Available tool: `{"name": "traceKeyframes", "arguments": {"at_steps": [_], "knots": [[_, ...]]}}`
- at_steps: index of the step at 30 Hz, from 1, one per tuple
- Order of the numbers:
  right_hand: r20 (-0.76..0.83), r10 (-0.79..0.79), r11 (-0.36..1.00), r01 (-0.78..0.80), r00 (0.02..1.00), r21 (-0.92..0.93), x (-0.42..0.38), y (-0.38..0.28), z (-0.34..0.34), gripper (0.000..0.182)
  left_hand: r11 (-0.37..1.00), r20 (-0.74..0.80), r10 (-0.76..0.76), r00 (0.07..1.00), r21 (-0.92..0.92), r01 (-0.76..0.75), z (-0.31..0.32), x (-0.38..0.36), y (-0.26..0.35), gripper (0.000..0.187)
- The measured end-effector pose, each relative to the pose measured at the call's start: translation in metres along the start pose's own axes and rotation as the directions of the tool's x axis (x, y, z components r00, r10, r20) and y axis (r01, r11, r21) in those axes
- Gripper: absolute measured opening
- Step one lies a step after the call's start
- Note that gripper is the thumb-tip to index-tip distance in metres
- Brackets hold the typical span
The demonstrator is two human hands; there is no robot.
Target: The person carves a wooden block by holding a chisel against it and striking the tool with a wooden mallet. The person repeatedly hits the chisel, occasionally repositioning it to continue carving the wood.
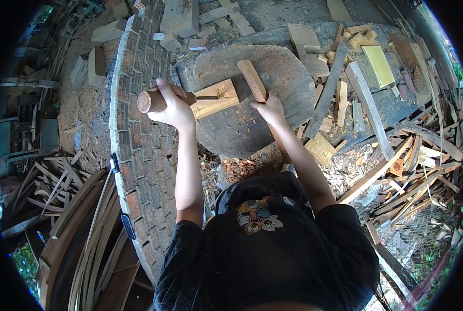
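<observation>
While the left hand (173, 108) grips the chisel (190, 97) on the wood block (218, 98), the right hand (269, 108), fist closed on the mallet (252, 79), should strike squarely.

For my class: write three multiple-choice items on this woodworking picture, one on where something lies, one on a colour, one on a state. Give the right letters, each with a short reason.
1. Where does the small pale board lie?
A. on the round stone slab
B. on the brick wall
C. in the scrap pile

2. What colour is the shirt?
A. white
B. black
C. red

3. How is the chisel held?
A. lying loose on the ground
B. leaning against the wall
C. gripped in the left hand, tip on the board

Answers:
1 A: the board rests flat on the slab's top.
2 B: the shirt is black with a cartoon print.
3 C: the left hand wraps the wooden handle and the metal tip meets the board, while the right hand grips a wooden mallet.
</observation>
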State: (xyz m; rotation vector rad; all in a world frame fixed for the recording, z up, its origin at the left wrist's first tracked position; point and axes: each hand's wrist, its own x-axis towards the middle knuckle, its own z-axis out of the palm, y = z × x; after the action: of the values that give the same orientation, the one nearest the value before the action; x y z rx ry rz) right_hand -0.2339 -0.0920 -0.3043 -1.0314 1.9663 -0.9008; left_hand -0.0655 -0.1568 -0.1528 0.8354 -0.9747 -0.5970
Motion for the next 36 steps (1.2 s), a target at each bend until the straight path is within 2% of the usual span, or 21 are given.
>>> {"name": "traceKeyframes", "arguments": {"at_steps": [11,14,16,17,18,20,21,23,24,26,28,29,30,32,33,34,36], "knots": [[0.022,0.028,1.000,-0.028,0.999,-0.007,0.001,-0.001,-0.001,0.052,0.999,0.004,0.020,1.000,0.027,-0.021,-0.001,-0.004,0.000,0.019],[0.025,-0.009,0.997,0.007,1.000,0.082,0.010,0.003,-0.004,0.053,0.997,0.027,0.072,0.997,0.017,-0.073,0.005,-0.009,0.004,0.019],[-0.050,-0.099,0.919,0.110,0.994,0.378,0.008,-0.024,-0.024,0.052,0.998,0.061,0.060,0.996,0.011,-0.061,0.009,-0.011,0.009,0.020],[-0.141,-0.147,0.873,0.196,0.979,0.446,0.005,-0.042,-0.037,0.047,0.994,0.049,0.101,0.994,0.039,-0.103,0.008,-0.009,0.000,0.020],[-0.155,-0.169,0.856,0.223,0.973,0.466,0.002,-0.064,-0.053,0.044,0.989,0.018,0.122,0.992,0.083,-0.123,0.007,-0.009,-0.006,0.017],[-0.297,-0.346,0.751,0.452,0.890,0.481,-0.008,-0.099,-0.077,0.042,0.983,0.027,0.142,0.989,0.116,-0.144,0.003,-0.005,-0.020,0.017],[-0.296,-0.355,0.750,0.460,0.886,0.475,-0.008,-0.102,-0.077,0.042,0.983,0.019,0.146,0.989,0.111,-0.147,0.002,-0.005,-0.020,0.017],[-0.391,-0.365,0.700,0.526,0.845,0.483,-0.008,-0.106,-0.076,0.043,0.983,0.049,0.149,0.988,0.105,-0.153,0.002,-0.005,-0.020,0.017],[-0.392,-0.378,0.699,0.536,0.839,0.473,-0.001,-0.092,-0.066,0.043,0.983,0.037,0.152,0.988,0.096,-0.155,0.002,-0.006,-0.016,0.017],[-0.392,-0.523,0.706,0.643,0.757,0.298,0.027,-0.040,-0.029,0.040,0.994,0.057,0.097,0.994,0.041,-0.100,0.003,-0.008,-0.003,0.021],[-0.353,-0.546,0.641,0.651,0.759,0.407,0.025,-0.020,-0.014,0.035,0.995,0.048,0.103,0.994,0.012,-0.104,-0.002,-0.008,-0.002,0.019],[-0.347,-0.514,0.655,0.620,0.785,0.432,0.024,-0.019,-0.014,0.028,0.998,0.039,0.044,0.998,-0.051,-0.042,-0.003,-0.009,0.002,0.018],[-0.338,-0.530,0.650,0.629,0.777,0.426,0.025,-0.022,-0.016,0.028,0.994,0.036,-0.015,0.999,-0.111,0.019,-0.004,-0.007,0.005,0.018],[-0.315,-0.551,0.593,0.628,0.773,0.504,0.024,-0.027,-0.017,0.020,0.991,0.050,-0.017,0.999,-0.128,0.023,-0.009,-0.004,0.000,0.017],[-0.339,-0.489,0.642,0.594,0.804,0.485,0.017,-0.037,-0.018,0.022,0.994,0.028,-0.014,1.000,-0.106,0.017,-0.010,-0.002,-0.002,0.017],[-0.333,-0.497,0.641,0.598,0.801,0.482,0.013,-0.046,-0.020,0.022,0.996,0.006,-0.013,1.000,-0.084,0.013,-0.009,0.000,-0.002,0.017],[-0.248,-0.364,0.881,0.418,0.898,0.222,0.006,-0.056,-0.022,0.033,0.994,-0.018,-0.039,0.999,-0.104,0.037,-0.009,0.002,-0.004,0.018]]}}
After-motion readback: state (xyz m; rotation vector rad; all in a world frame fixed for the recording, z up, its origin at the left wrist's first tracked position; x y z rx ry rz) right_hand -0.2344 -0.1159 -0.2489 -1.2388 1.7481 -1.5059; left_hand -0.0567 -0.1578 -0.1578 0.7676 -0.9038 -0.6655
